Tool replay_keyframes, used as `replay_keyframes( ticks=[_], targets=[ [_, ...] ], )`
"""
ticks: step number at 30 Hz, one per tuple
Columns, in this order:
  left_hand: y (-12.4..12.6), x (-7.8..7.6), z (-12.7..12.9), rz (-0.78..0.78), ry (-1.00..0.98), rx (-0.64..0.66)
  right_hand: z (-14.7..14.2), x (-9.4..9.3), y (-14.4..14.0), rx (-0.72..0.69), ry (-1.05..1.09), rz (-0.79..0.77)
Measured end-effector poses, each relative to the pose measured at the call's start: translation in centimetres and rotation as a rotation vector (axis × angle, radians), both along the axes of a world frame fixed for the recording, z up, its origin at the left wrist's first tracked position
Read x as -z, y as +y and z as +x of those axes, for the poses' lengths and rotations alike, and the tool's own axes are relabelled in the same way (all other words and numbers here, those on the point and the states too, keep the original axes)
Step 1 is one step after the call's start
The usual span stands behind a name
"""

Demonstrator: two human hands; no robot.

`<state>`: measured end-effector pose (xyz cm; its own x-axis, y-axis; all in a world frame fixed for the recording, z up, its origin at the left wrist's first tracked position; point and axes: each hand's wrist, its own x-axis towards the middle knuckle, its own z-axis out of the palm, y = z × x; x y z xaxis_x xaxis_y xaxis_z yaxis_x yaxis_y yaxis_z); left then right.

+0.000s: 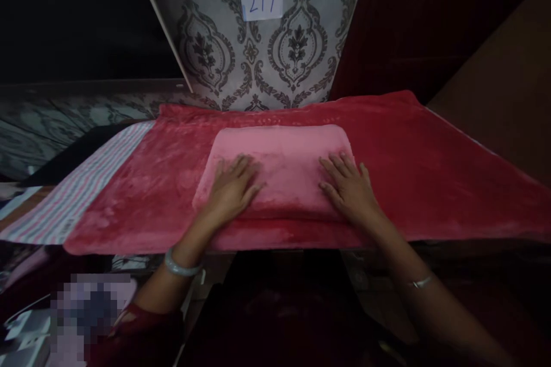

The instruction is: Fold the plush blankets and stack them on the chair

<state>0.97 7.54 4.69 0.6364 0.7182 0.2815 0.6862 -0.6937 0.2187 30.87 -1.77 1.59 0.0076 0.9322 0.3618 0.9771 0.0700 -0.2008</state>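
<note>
The folded cloth (284,166) in front of me is soft, plush and pale pink, with deeper rosy patches toward its near edge and rounded far corners. Its long axis runs from left to right, the long far side facing the wall (297,51). It lies on the middle of a spread red blanket (430,178). The left hand (232,186) and right hand (349,186) rest on it near either end, fingers spread, gripping nothing. Striped fabric (99,178) shows at the blanket's left. Beyond, a paper (262,1) reading 277 hangs on the patterned wallpaper, in dim light.
</note>
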Motion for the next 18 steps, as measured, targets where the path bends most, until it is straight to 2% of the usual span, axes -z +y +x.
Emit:
replay_keyframes(
  ticks=[2, 4, 8, 10, 15, 16, 18],
  targets=[
    [-0.2, 0.3, -2.2, 0.067, -0.069, -0.140, -1.2, -0.2, -1.2, -0.084, -0.047, 0.024],
    [-0.4, 1.3, -4.2, 0.052, -0.088, -0.218, -2.2, 0.4, -2.0, -0.163, -0.091, -0.003],
    [-0.8, 4.2, -6.6, -0.097, -0.082, -0.240, -2.9, 2.4, -2.8, -0.173, -0.127, -0.033],
    [-0.9, 5.0, -7.0, -0.107, -0.108, -0.241, -2.8, 3.0, -3.0, -0.164, -0.116, -0.008],
    [-1.2, 5.1, -7.4, -0.113, -0.310, -0.243, -1.2, 2.8, -4.6, -0.219, 0.038, 0.048],
    [-1.4, 5.0, -7.5, -0.117, -0.382, -0.268, -0.6, 2.7, -5.2, -0.203, 0.104, 0.074],
    [-1.6, 4.6, -7.6, -0.133, -0.533, -0.357, 0.8, 2.7, -6.3, -0.077, 0.276, 0.156]
  ],
)
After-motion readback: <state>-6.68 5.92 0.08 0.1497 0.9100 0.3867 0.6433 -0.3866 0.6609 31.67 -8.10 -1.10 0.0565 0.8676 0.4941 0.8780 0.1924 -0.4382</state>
